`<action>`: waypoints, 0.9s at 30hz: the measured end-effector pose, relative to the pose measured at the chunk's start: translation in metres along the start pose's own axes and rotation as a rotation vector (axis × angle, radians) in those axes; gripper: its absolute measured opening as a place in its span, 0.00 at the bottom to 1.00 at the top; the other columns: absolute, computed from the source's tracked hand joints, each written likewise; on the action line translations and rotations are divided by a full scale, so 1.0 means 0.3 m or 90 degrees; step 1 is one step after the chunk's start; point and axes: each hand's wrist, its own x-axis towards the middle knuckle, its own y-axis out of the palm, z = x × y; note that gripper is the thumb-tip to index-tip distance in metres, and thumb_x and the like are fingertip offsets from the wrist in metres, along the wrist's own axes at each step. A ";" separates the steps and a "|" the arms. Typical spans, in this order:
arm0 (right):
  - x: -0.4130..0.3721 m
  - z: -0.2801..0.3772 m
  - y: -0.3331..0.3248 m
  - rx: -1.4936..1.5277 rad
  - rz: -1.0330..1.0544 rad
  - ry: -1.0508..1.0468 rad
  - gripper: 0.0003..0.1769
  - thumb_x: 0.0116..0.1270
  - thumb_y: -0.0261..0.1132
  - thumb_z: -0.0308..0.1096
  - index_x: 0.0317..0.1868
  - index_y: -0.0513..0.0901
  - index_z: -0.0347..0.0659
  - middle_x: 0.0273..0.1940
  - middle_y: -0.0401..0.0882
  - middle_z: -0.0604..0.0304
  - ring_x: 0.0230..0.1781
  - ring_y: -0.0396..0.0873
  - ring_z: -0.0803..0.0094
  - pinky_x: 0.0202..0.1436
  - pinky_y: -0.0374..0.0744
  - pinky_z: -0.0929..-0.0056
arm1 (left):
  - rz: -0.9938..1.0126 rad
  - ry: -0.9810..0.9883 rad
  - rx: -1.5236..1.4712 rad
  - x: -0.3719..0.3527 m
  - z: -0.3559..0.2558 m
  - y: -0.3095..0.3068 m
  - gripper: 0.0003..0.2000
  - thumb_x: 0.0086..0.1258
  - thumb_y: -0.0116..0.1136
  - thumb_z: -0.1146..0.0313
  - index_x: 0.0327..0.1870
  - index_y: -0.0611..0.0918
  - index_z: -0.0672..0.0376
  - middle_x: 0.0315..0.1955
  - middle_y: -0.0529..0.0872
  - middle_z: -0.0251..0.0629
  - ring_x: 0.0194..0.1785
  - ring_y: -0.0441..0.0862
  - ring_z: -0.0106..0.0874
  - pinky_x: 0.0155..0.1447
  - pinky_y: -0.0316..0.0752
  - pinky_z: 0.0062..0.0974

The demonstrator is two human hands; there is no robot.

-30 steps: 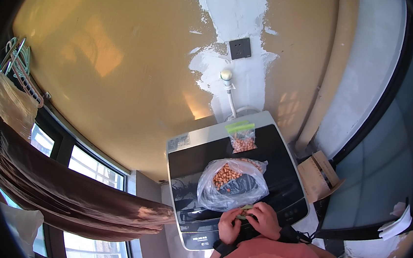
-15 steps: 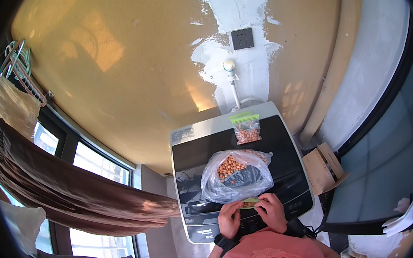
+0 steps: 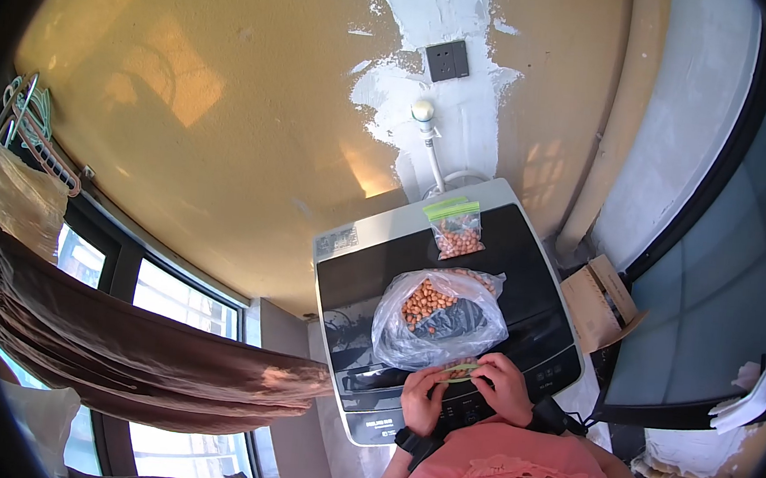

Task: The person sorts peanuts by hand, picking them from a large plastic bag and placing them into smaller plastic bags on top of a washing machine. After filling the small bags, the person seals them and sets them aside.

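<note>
Both my hands are at the front edge of the washing machine's dark lid (image 3: 356, 287). My left hand (image 3: 422, 401) pinches the left end of a small bag's green zip strip (image 3: 460, 370). The strip's right end is between the fingers of my right hand (image 3: 504, 388). Some nuts show at the bag's opening; its lower part is hidden. Just beyond my hands lies a large clear plastic bag (image 3: 393, 335), open, with reddish-brown nuts (image 3: 428, 303) inside. Farther back is a green-topped zip bag (image 3: 457, 232) with nuts in it.
A wall socket (image 3: 448, 61) and a white tap with a hose (image 3: 432, 152) are behind the machine. An open cardboard box (image 3: 591, 312) stands at its right. Brown cloth (image 3: 146, 346) hangs at the left by the windows.
The green strip between my hands has risen slightly and its opening shows more clearly. My left hand has moved a little left and up. The view has shifted slightly.
</note>
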 end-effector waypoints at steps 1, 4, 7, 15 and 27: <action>0.000 -0.003 0.000 -0.008 0.000 -0.002 0.06 0.61 0.72 0.25 0.38 0.84 0.38 0.44 0.80 0.57 0.43 0.82 0.59 0.46 0.81 0.64 | -0.003 -0.003 0.002 -0.003 0.003 0.000 0.09 0.59 0.70 0.80 0.40 0.90 0.59 0.42 0.90 0.42 0.46 0.87 0.41 0.53 0.80 0.35; 0.003 -0.004 -0.002 -0.011 -0.004 -0.003 0.06 0.61 0.71 0.25 0.39 0.84 0.38 0.44 0.81 0.57 0.43 0.83 0.59 0.47 0.81 0.64 | -0.009 -0.006 -0.006 0.005 -0.004 -0.004 0.06 0.59 0.71 0.79 0.36 0.90 0.60 0.38 0.91 0.41 0.44 0.86 0.41 0.52 0.80 0.35; 0.005 -0.003 -0.002 -0.005 -0.019 -0.005 0.05 0.62 0.70 0.24 0.38 0.85 0.38 0.43 0.81 0.57 0.43 0.83 0.59 0.47 0.81 0.64 | -0.011 -0.002 -0.023 0.013 -0.014 -0.013 0.04 0.59 0.71 0.79 0.34 0.89 0.60 0.35 0.91 0.41 0.42 0.86 0.40 0.50 0.79 0.34; 0.009 -0.004 0.000 0.018 -0.041 -0.006 0.03 0.64 0.70 0.25 0.38 0.85 0.39 0.40 0.82 0.57 0.40 0.84 0.59 0.44 0.82 0.64 | -0.013 -0.001 -0.044 0.019 -0.025 -0.024 0.05 0.59 0.70 0.80 0.34 0.89 0.61 0.34 0.90 0.42 0.40 0.87 0.40 0.47 0.80 0.33; 0.064 0.044 -0.050 0.201 -0.043 0.082 0.03 0.65 0.72 0.22 0.38 0.85 0.35 0.35 0.84 0.60 0.30 0.79 0.77 0.35 0.76 0.78 | 0.021 -0.172 -0.247 0.031 -0.005 -0.039 0.10 0.68 0.70 0.78 0.49 0.86 0.67 0.39 0.91 0.35 0.44 0.85 0.23 0.53 0.79 0.25</action>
